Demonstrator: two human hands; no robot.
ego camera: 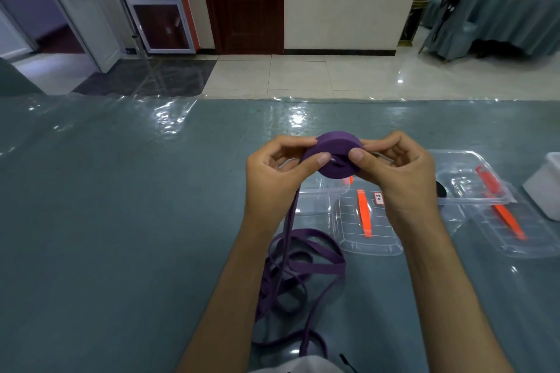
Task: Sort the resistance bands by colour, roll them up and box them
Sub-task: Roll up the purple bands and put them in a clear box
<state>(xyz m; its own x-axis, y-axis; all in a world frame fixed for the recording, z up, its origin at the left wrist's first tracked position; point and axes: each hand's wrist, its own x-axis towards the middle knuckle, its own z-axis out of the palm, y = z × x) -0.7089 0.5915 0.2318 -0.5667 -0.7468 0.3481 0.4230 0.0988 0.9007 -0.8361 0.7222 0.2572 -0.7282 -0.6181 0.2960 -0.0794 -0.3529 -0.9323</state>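
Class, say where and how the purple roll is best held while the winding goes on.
Pinch the purple roll across its flat faces from both sides, as the left hand and right hand do: the loose band trails downward, leaving the sides free.

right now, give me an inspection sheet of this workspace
surface: table under a teal cloth and a clear shiny plastic cover
job's things: purple band roll held above the table; its loose purple tail hangs down into tangled loops on the table; clear plastic boxes with orange clasps, open, behind the hands
clutter: white container at the right edge; a black object partly hidden beside the right wrist
grippers: left hand and right hand both pinch the roll, thumbs on its near face
cables: nothing seen
surroundings: tiled floor, dark wooden door, glass doors to the left, covered chairs to the right
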